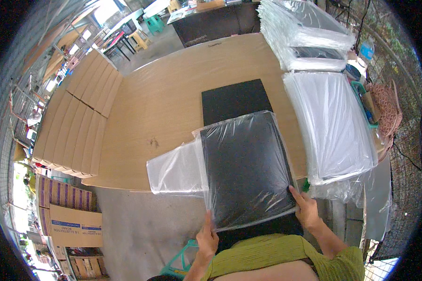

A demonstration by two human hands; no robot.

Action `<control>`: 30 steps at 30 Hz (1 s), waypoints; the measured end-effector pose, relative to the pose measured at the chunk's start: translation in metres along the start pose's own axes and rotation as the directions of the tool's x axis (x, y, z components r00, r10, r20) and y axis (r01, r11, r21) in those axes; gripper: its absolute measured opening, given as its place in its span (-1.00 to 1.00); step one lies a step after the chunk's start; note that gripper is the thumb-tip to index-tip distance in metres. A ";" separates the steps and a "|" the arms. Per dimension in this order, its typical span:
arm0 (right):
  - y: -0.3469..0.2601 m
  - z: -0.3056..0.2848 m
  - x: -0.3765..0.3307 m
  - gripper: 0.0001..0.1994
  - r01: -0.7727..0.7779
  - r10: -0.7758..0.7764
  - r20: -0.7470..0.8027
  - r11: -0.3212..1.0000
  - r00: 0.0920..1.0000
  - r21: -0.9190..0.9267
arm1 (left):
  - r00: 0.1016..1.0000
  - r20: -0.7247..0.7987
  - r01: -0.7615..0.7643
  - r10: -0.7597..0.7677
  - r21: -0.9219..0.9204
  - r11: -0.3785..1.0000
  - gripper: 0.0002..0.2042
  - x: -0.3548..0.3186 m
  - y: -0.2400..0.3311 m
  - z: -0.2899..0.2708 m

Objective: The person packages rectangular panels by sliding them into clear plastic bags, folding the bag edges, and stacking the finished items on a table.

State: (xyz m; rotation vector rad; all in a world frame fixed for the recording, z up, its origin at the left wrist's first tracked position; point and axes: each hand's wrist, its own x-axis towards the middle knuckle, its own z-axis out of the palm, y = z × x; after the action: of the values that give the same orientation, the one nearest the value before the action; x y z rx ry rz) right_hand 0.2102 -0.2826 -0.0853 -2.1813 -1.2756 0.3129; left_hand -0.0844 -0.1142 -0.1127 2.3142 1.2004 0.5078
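head view: left hand (207,236) and right hand (306,209) each pinch the near edge of a black board in clear plastic bag (245,167), tilted over the wooden table (164,103) edge, bag's open end slack at left.

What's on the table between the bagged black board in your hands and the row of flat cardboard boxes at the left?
Head view: only bare wooden tabletop between bagged black board and cardboard boxes.

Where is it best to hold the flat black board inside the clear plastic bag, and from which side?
Probably at the near short edge of the flat black board in the clear plastic bag, from the person's side, where the left hand and right hand already pinch its corners. The far left side is only loose, empty plastic.
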 end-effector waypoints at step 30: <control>0.008 -0.108 -0.007 -0.76 0.056 0.193 -0.585 0.923 0.787 0.381 | 0.791 -0.408 -0.588 0.457 -0.299 0.752 -0.64 0.056 0.100 0.054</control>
State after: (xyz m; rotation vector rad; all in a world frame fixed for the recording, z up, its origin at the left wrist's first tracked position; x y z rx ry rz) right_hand 0.2637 -0.3319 -0.0040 -1.7701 -0.6901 -0.1249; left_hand 0.0396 -0.1307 -0.0945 2.2143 0.4406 1.2444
